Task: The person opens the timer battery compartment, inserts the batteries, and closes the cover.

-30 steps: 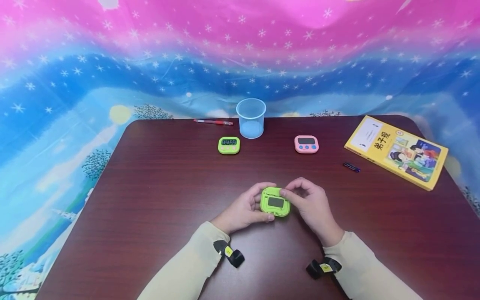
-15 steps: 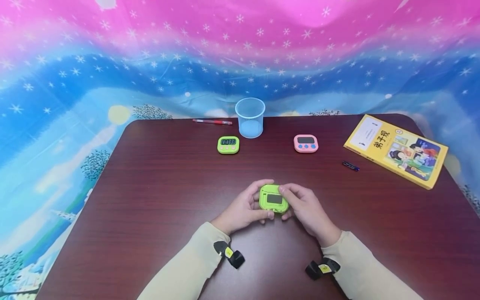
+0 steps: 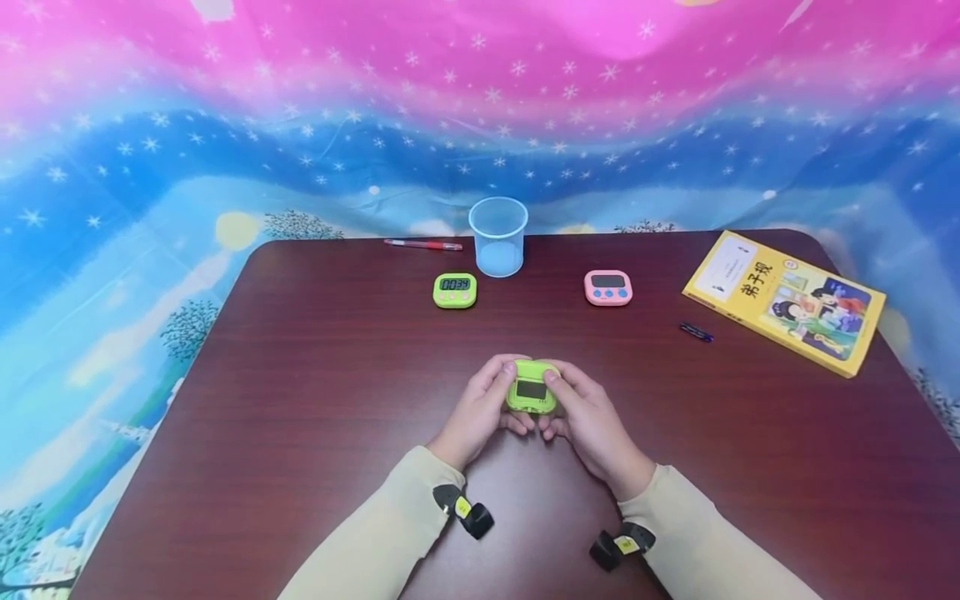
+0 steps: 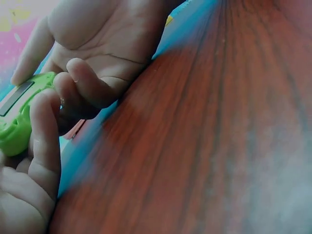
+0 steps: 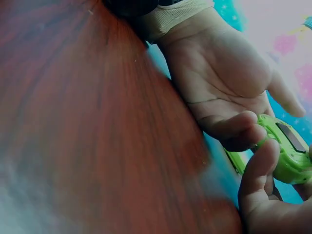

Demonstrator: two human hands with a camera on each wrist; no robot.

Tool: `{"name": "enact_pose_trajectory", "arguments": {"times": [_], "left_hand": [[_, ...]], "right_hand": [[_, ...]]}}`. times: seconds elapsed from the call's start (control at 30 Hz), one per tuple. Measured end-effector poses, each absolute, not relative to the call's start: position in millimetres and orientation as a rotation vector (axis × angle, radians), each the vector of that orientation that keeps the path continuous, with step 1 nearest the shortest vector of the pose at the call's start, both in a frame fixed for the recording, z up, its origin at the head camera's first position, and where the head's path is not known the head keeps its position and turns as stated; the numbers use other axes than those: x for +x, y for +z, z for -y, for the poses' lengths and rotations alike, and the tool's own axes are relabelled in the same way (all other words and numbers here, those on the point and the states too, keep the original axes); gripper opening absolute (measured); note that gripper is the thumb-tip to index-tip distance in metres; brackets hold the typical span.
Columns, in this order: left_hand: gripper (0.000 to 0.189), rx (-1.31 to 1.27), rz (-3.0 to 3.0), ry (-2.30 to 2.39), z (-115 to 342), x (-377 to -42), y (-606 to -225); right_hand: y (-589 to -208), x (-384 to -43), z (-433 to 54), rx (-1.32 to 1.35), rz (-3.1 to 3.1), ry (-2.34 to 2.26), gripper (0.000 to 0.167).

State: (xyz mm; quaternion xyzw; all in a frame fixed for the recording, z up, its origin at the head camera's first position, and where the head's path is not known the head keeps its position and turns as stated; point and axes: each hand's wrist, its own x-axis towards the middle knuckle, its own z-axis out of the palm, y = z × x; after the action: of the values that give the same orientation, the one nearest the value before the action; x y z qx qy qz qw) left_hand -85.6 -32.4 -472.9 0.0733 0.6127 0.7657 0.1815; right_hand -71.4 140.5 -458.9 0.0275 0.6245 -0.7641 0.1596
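A green digital timer is held above the table with its back face up, a dark rectangle showing on it. My left hand grips its left side, thumb on the upper left corner and fingers curled underneath. Opposite, my right hand grips the right side with its thumb on the upper right. In the left wrist view, the timer's rounded edge lies between the two hands' fingertips. The right wrist view shows the same green casing from the other side. The timer's front is hidden.
Behind the hands stand another green timer with digits lit and a pink timer. Farther back are a clear blue cup and a red pen. A small dark pen-like piece lies near a yellow book at right.
Both hands have drawn slightly left with the timer. My left thumb has moved from the lower edge to the upper left corner, and the timer has tilted. The other timer's digits advanced.
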Motion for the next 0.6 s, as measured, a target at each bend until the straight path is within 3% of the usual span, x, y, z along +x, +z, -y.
{"name": "enact_pose_trajectory", "arguments": {"times": [0.6], "left_hand": [[0.027, 0.142, -1.769, 2.177, 31.5, -82.7, -474.2]], "right_hand": [[-461.9, -74.5, -143.6, 0.054, -1.789, -2.202, 0.038]]}}
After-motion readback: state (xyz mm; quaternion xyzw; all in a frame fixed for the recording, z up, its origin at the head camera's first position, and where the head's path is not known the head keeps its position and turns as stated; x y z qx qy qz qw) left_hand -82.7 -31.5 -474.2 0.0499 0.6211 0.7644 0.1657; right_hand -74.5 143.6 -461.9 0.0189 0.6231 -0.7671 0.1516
